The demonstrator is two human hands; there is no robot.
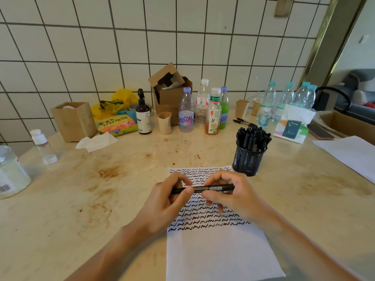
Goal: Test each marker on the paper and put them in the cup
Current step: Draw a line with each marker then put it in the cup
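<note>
— Nearest the camera, what is lying on the tabletop (60,199)?

— White paper (215,254) is lying there, its upper half carrying rows of black squiggles, its lower half blank. Both forearms are reaching in over it.

— And going left to right from there?

— At the far left a clear jar (10,175) is standing at the edge, with a small clear bottle (41,146) behind it. A wooden box (74,120) is sitting further back, a crumpled tissue (97,141) just beside it. A dark pump bottle (143,116) and a cluster of drink bottles (203,110) are lining the tiled wall.

— What are the hands doing?

— The left hand (168,201) is curling round the left end of a black marker (205,189), thumb and fingers pinching it. The right hand (229,193) is gripping the marker's right part the same way, fingers curled over the barrel. The marker is lying level between them, hovering above the squiggles and not touching the paper.

— Is its cap on?

— The fingers are covering that end, so it cannot be told.

— And the cup?

— A black mesh cup (248,159) is standing just beyond the paper's upper right corner, packed with black markers (252,136) standing upright. Further right, a tissue pack (294,126) and another white sheet (351,153) are lying near the edge.
</note>
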